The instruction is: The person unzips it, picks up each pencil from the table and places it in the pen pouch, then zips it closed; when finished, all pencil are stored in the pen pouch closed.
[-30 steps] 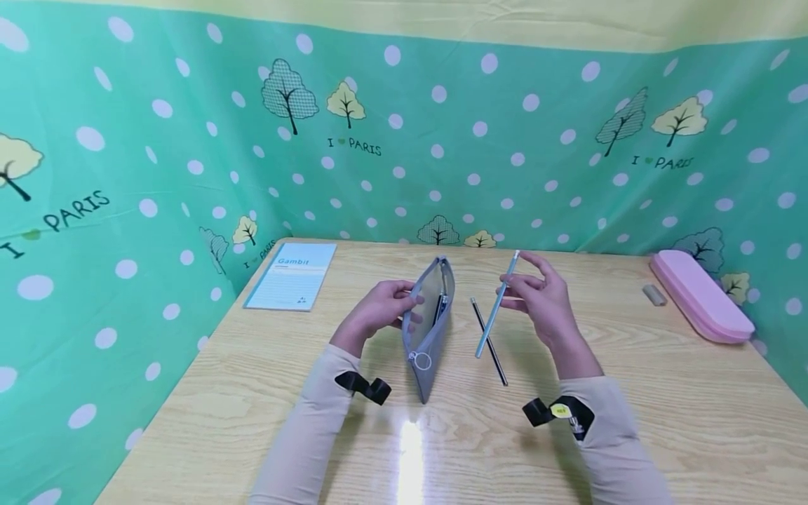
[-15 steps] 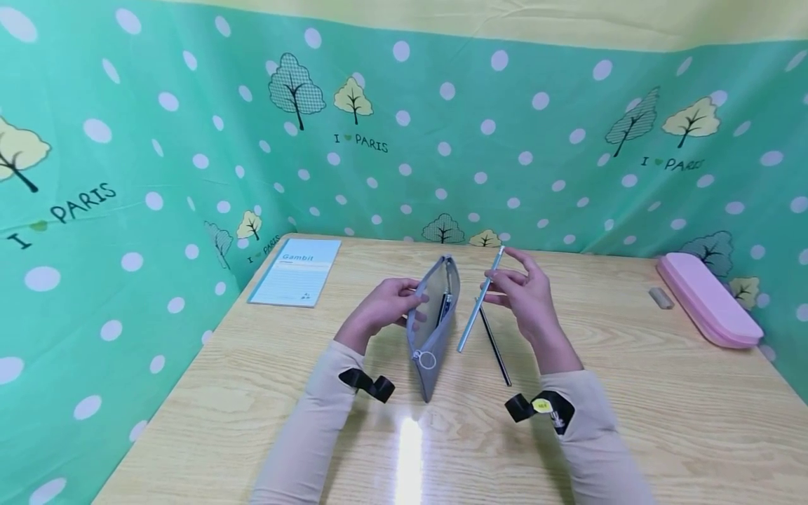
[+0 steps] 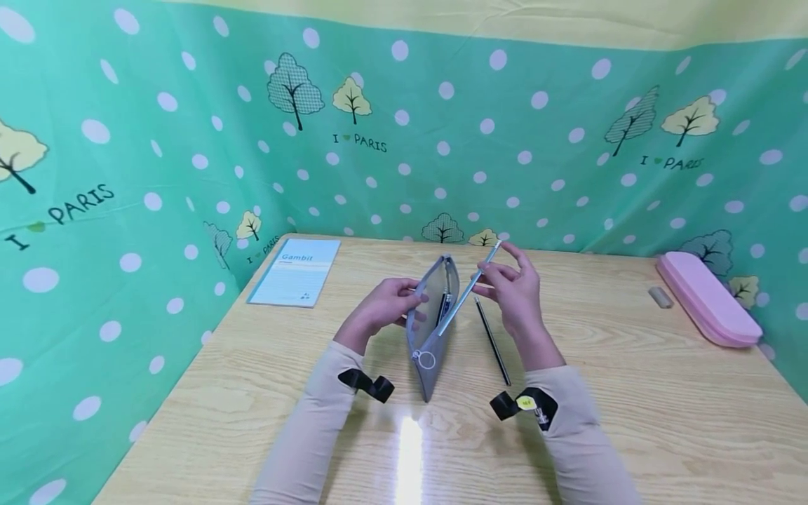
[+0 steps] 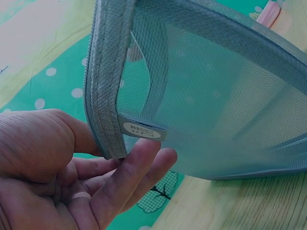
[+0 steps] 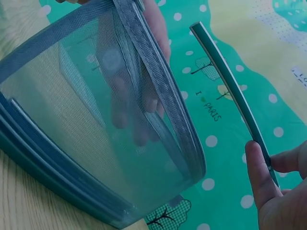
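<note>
My left hand (image 3: pixel 391 305) pinches the left rim of a grey-blue mesh zip pouch (image 3: pixel 431 365), whose mouth is spread apart on the table. In the left wrist view, the thumb is behind the zip edge and fingertips touch a small label (image 4: pixel 144 130). A dark pen-like item (image 3: pixel 445 307) shows inside the pouch. With thumb and fingers, my right hand (image 3: pixel 514 291) grips a light blue pencil (image 3: pixel 465 292) near its upper end. The pencil slants down to the left, its lower end overlapping the pouch opening in the head view. Just right of the pouch lies a black pencil (image 3: pixel 492 341).
A Gambit notebook (image 3: pixel 295 273) lies at the back left of the wooden table (image 3: pixel 631 407). At the right are a grey eraser (image 3: pixel 661 298) and a pink pencil case (image 3: pixel 710 301). A green dotted curtain (image 3: pixel 536 175) hangs behind the table.
My right hand has moved left, bringing the blue pencil from above the black pencil to over the pouch and tilting it more. My left hand keeps holding the pouch.
</note>
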The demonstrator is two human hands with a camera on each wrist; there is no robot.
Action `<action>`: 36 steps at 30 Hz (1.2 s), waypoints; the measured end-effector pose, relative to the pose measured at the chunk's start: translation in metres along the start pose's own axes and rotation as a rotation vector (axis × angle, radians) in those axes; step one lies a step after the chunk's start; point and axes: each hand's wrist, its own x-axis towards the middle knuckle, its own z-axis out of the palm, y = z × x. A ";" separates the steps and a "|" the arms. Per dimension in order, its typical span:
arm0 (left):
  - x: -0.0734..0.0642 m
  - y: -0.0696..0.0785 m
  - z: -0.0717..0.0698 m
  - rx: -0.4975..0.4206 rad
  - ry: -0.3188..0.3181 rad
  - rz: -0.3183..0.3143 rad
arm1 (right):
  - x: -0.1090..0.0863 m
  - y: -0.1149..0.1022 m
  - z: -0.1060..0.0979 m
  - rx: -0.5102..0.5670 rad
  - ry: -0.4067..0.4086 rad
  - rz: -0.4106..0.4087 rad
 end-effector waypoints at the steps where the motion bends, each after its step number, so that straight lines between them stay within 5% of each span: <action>1: 0.000 0.000 0.000 0.000 0.000 0.000 | 0.000 0.001 0.002 0.003 0.004 -0.008; 22: -0.003 -0.002 -0.002 -0.003 0.009 -0.014 | -0.002 0.014 0.020 -0.070 0.049 -0.059; 36: -0.001 0.000 0.001 0.000 0.011 -0.009 | -0.010 0.019 0.025 -0.243 -0.091 -0.173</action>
